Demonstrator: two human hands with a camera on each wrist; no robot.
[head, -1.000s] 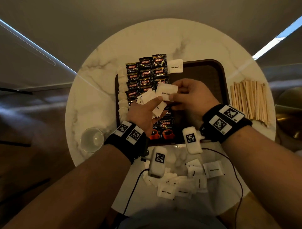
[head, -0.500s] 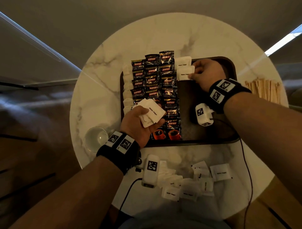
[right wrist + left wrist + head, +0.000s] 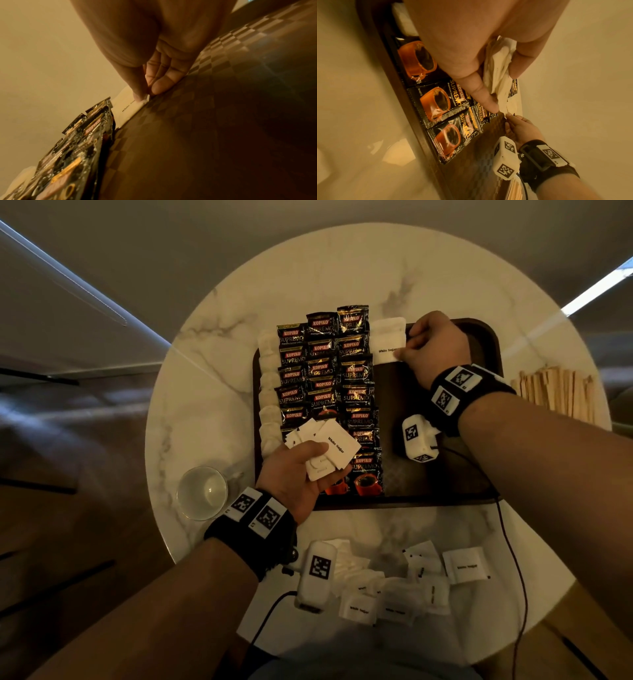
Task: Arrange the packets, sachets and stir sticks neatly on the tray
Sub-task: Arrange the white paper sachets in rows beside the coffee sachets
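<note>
A dark brown tray [image 3: 479, 337] lies on the round marble table [image 3: 212, 405]. Black Kopiko coffee packets [image 3: 325, 371] fill its left part in three overlapping columns. My right hand [image 3: 407, 350] pinches the right edge of a white sugar sachet [image 3: 387, 347] lying at the tray's far end, on top of another white sachet [image 3: 388, 325]. My left hand [image 3: 308, 460] grips a fanned stack of white sugar sachets [image 3: 334, 448] above the near coffee packets. In the right wrist view thumb and fingertips [image 3: 159, 85] pinch the sachet's corner [image 3: 130, 106].
Several loose white sugar sachets [image 3: 466, 565] lie on the table's near edge. Wooden stir sticks [image 3: 561, 395] lie in a pile right of the tray. A glass cup [image 3: 202, 491] stands left of the tray. A column of white sachets [image 3: 269, 392] lines the tray's left edge.
My right hand took one sachet from the left hand's stack, carried it to the tray's far end and laid it over the first white sachet. The left hand stayed near.
</note>
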